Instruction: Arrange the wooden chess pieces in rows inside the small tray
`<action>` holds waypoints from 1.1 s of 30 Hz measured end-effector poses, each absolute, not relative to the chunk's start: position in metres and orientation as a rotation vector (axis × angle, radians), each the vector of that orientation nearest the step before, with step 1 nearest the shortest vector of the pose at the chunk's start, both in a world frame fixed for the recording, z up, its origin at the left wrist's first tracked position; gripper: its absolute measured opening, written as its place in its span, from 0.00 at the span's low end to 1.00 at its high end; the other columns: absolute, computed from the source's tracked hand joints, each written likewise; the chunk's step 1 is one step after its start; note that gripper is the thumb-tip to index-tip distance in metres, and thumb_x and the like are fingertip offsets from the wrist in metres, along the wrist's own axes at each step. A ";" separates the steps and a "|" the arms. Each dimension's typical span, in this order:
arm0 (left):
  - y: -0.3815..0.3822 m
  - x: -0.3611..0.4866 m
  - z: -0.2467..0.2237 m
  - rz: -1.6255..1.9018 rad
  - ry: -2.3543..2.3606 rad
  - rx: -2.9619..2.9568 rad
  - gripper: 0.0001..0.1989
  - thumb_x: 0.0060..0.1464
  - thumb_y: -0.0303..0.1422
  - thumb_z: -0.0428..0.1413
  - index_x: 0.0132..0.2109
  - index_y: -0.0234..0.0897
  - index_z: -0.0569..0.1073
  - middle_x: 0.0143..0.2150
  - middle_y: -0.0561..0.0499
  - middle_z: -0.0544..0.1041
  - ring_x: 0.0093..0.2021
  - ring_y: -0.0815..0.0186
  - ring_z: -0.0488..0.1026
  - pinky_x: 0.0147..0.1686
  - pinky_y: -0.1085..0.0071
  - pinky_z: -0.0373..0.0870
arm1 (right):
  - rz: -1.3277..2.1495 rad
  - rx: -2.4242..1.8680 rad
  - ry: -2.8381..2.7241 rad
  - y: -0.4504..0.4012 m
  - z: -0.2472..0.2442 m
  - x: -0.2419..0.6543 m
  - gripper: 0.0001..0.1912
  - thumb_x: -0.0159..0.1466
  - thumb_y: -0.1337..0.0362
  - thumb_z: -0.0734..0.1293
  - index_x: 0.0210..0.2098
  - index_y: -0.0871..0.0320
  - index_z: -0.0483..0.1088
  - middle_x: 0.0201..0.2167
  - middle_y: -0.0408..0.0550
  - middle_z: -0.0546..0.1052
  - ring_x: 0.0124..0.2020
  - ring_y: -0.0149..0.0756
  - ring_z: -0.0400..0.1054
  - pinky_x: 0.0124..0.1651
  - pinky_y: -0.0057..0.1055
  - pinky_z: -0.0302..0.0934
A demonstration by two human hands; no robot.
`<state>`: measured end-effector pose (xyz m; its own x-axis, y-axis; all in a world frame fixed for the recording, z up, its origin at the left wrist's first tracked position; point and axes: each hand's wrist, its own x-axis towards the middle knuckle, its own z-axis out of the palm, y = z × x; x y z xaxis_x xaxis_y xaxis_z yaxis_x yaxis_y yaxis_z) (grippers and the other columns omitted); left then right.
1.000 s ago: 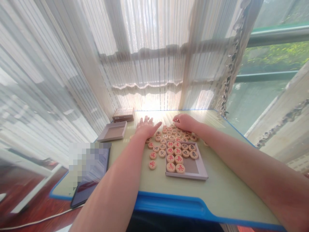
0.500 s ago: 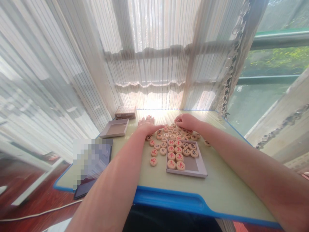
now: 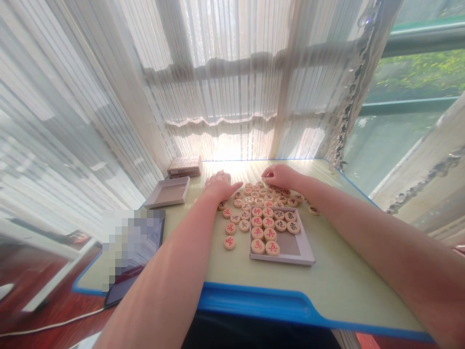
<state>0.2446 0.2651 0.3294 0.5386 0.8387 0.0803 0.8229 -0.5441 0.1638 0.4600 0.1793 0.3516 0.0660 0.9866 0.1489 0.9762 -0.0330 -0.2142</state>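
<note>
Round wooden xiangqi pieces point(image 3: 269, 197) with red or black characters lie spread over the table's middle. In front of them is a shallow open cardboard box point(image 3: 305, 237), with rows of red pieces on its left and several black ones at its upper right. My left hand point(image 3: 220, 185) lies flat, fingers and thumb spread, on the table at the pile's left edge. At the far side of the pile, my right hand point(image 3: 279, 176) is bent over the pieces, its fingertips drawn together. Whatever those fingers hold is hidden.
An open box lid point(image 3: 169, 192) sits at the table's left, with stacked small boxes point(image 3: 185, 166) behind it. A tablet point(image 3: 136, 257), partly pixelated, rests on the left edge. Sheer curtains point(image 3: 225, 97) hang behind. A blue tray ledge point(image 3: 254, 299) runs along the front.
My right hand has lifted slightly from the far pieces, its fingertips drawn in. My left hand stays flat, its thumb a little closer in. The whole view has shifted slightly.
</note>
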 end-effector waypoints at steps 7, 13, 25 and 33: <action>0.261 0.244 0.331 0.333 1.467 2.677 0.34 0.52 0.57 0.42 0.55 0.38 0.68 0.63 0.43 0.59 0.59 0.54 0.61 0.58 0.61 0.56 | -0.015 -2.040 -2.018 0.178 0.349 0.456 0.14 0.55 0.64 0.62 0.37 0.58 0.77 0.40 0.48 0.77 0.36 0.36 0.69 0.41 0.29 0.61; 0.262 0.243 0.330 0.349 1.468 2.672 0.32 0.52 0.57 0.43 0.53 0.39 0.69 0.63 0.44 0.59 0.59 0.54 0.61 0.58 0.62 0.56 | 0.229 -2.085 -1.896 0.180 0.352 0.465 0.17 0.54 0.62 0.66 0.42 0.58 0.76 0.40 0.48 0.78 0.38 0.36 0.70 0.40 0.28 0.62; 0.261 0.244 0.329 0.329 1.460 2.693 0.33 0.52 0.57 0.43 0.54 0.39 0.68 0.63 0.44 0.59 0.58 0.53 0.62 0.57 0.62 0.57 | 0.212 -2.098 -1.912 0.181 0.352 0.468 0.18 0.52 0.62 0.67 0.43 0.57 0.75 0.42 0.48 0.78 0.41 0.38 0.71 0.41 0.28 0.63; 0.257 0.247 0.330 0.304 1.426 2.755 0.29 0.54 0.54 0.44 0.52 0.38 0.69 0.59 0.43 0.64 0.53 0.54 0.66 0.51 0.63 0.62 | 0.169 -2.064 -1.935 0.180 0.350 0.467 0.16 0.54 0.63 0.65 0.42 0.58 0.75 0.41 0.48 0.78 0.40 0.38 0.71 0.41 0.30 0.63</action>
<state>0.2472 0.2566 0.3300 0.5621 0.8111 0.1613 0.8063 -0.5809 0.1112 0.4666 0.1804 0.3504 0.0827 0.9892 0.1213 0.9530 -0.0429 -0.2999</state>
